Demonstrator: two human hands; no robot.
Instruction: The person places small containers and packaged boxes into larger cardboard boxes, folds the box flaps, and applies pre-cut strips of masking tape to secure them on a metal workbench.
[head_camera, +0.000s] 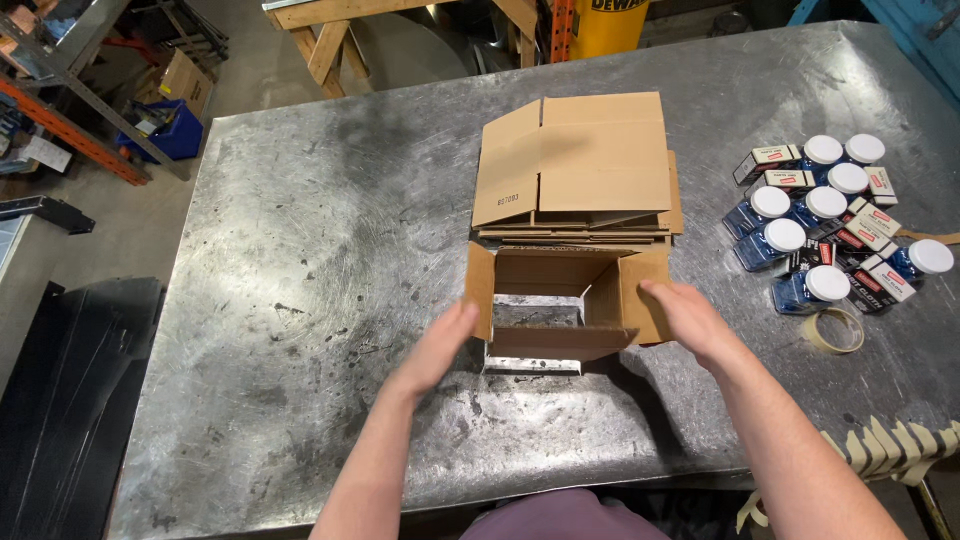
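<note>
While both hands are on it, the small cardboard box sits just below the middle of the frame on the scuffed metal table, opened into a square tube with its flaps standing out. You can see the table straight through it, so I'd say the bottom isn't folded shut or taped yet. Left hand has flat fingers pressed together against the left flap. Right hand rests on the right flap, fingers held close, thumb side toward the box, not really pinching anything.

Right above it, touching or nearly, is a stack of flattened boxes, so plenty are left unformed. At right of the frame there's a cluster of blue jars with white lids mixed with small cartons, none packed. A tape roll lies just below them, and torn tape strips hang off the lower right table edge.
</note>
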